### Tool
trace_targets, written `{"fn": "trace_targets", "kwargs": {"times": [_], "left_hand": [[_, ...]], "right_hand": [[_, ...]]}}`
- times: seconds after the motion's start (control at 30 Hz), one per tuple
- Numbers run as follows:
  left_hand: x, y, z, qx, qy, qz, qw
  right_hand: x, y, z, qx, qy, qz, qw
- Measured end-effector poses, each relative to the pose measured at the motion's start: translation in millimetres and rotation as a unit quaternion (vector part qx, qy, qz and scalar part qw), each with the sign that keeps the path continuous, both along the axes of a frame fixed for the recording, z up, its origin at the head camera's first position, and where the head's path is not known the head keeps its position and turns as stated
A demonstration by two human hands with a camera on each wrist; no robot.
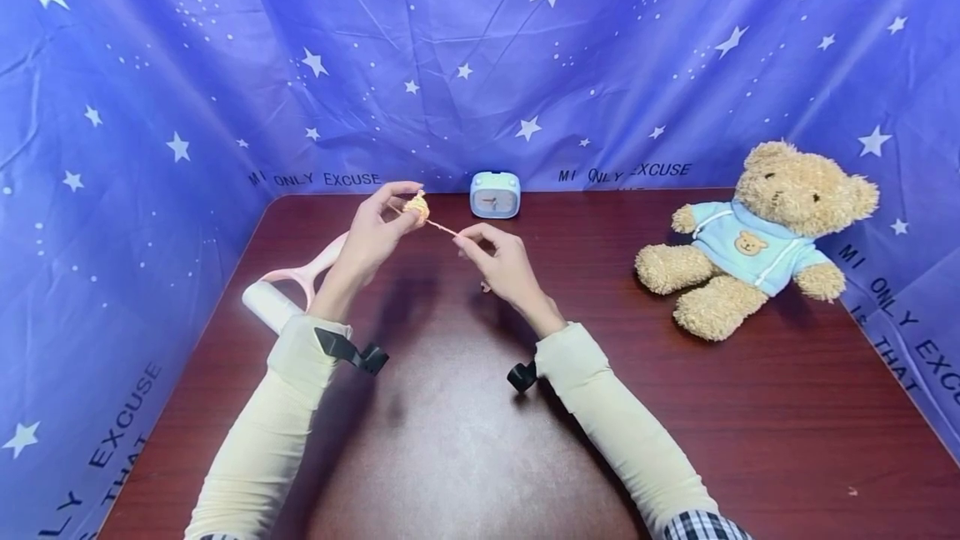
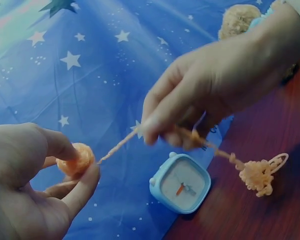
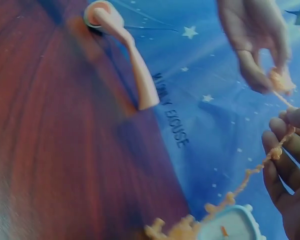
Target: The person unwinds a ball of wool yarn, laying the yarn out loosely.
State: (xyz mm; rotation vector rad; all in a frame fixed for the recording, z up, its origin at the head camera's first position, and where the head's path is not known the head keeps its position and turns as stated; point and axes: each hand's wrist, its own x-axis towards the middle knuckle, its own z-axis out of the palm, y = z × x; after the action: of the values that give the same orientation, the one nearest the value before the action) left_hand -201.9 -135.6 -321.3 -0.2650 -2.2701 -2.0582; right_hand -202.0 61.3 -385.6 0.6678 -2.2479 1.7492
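Observation:
Between the thumb and fingers of my left hand (image 1: 371, 232) is a small ball of orange yarn (image 2: 79, 159). A strand (image 2: 119, 146) runs taut from the ball to my right hand (image 1: 504, 263), which pinches it between thumb and fingertips. Past the right hand the strand carries on with a few knots and ends in a small knotted or crocheted orange piece (image 2: 257, 176) with a loop, hanging in the left wrist view. Both hands are raised over the far half of the table, the left one slightly higher in the head view.
A light blue alarm clock (image 1: 495, 195) stands at the table's back edge. On the left lies a lint roller (image 1: 272, 307) with a pink handle. A teddy bear (image 1: 757, 240) in a blue hoodie sits at the right. Blue star-printed cloth (image 1: 450, 40) surrounds the table (image 1: 675, 423).

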Motion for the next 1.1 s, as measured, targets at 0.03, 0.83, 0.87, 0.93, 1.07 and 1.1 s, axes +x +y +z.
{"fn": "trace_targets", "kwargs": {"times": [0.03,0.83,0.87,0.93,1.07,1.1], "left_hand": [[0.1,-0.5,0.2,0.008,-0.002,-0.001,1.0000],[-2.9,-1.3,-1.8,0.076,-0.041,0.011,0.9962],[-2.7,-1.5,-1.6,0.078,-0.041,0.011,0.9960],[-2.2,-1.8,-1.2,0.082,-0.040,0.012,0.9957],[-1.7,-2.4,0.1,0.086,-0.037,0.023,0.9953],[-1.6,-2.6,0.4,0.085,-0.037,0.026,0.9954]], "right_hand": [[0.5,3.3,2.9,-0.009,-0.003,-0.006,0.9999],[13.8,63.1,43.5,-0.076,0.026,-0.112,0.9904],[13.3,65.1,43.4,-0.082,0.027,-0.115,0.9896],[12.1,69.6,42.9,-0.095,0.026,-0.122,0.9876],[10.4,79.1,43.1,-0.118,0.027,-0.138,0.9831],[10.1,81.8,43.0,-0.120,0.026,-0.144,0.9820]]}}
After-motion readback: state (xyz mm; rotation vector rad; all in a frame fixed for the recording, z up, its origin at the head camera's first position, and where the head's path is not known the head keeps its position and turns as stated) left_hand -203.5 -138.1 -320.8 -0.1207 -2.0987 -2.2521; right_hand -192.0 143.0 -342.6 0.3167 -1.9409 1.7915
